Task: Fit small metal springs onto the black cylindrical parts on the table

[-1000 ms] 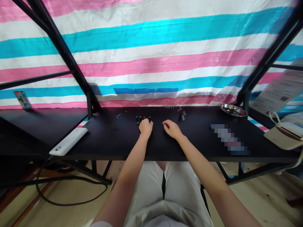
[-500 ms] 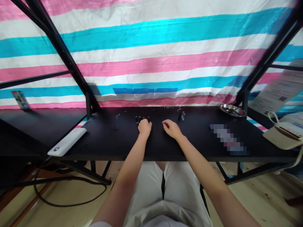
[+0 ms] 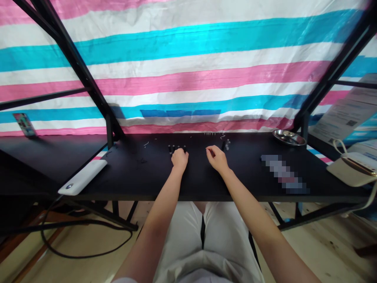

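Note:
My left hand [image 3: 180, 158] is closed and rests low over the black table [image 3: 126, 173], its fingertips hidden behind the knuckles. Just beyond it stand several small black cylinders [image 3: 170, 149] with pale tops, in a short row; one touches or sits right beside the fingers. My right hand [image 3: 218, 158] hovers to the right, thumb and forefinger drawn together in a pinch; whatever may be between them is too small to make out. Close behind it are a small cluster of clear little pieces [image 3: 227, 145] and a dark cylinder [image 3: 223, 145].
Tiny pale pieces [image 3: 210, 134] line the table's back edge, with white string-like scraps [image 3: 146, 144] nearby. A white power bank-like device [image 3: 84, 177] lies left. At right are a metal dish [image 3: 289, 137], a blurred-out item [image 3: 283, 173] and a cream bag [image 3: 352, 169].
My right hand has moved a little to the right and away from me, towards the clear pieces. My left hand has stayed almost in place at the black cylinders.

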{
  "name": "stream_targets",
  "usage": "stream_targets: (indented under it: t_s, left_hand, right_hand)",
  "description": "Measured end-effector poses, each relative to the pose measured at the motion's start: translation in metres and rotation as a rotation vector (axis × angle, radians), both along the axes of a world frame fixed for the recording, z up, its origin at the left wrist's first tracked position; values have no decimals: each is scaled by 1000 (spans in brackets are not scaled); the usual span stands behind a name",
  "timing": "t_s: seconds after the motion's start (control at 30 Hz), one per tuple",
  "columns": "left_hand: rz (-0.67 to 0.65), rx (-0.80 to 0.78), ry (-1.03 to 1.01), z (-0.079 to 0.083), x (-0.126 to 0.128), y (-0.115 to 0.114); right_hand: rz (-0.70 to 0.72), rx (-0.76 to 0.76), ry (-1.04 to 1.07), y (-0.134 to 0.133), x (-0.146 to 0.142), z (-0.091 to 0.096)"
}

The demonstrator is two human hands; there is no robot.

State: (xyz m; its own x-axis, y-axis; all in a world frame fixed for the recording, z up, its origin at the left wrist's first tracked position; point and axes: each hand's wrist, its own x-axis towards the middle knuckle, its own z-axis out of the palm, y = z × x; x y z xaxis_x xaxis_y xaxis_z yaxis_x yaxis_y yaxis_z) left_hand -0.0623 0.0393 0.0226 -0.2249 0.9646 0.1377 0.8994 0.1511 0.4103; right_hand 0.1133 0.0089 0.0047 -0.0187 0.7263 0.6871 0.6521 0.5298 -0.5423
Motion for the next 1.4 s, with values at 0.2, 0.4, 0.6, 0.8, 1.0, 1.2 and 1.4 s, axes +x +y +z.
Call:
stream_targets:
  t_s: [0.2, 0.4, 0.6, 0.8, 1.0, 1.2, 1.4]
  left_hand:
    - [14, -15, -7, 0, 0, 1]
    - [24, -44, -2, 2, 0, 1]
    - [-42, -46, 79, -1, -1, 2]
    - [-429, 40, 151, -3, 8, -4]
    - [-568, 76, 137, -5, 17, -8]
    - [-576, 99, 116, -6, 17, -8]
    - [-579, 106, 111, -6, 17, -9]
  right_hand:
    - [-4, 22, 6, 0, 0, 1]
    - [-48, 41, 3, -2, -1, 4]
    - [-271, 164, 135, 0, 6, 8]
    - [-582, 256, 324, 24, 41, 22]
    - [-641, 204, 277, 39, 64, 11]
    - [-614, 63, 188, 43, 70, -13]
    - [-630, -25, 167, 49, 72, -21]
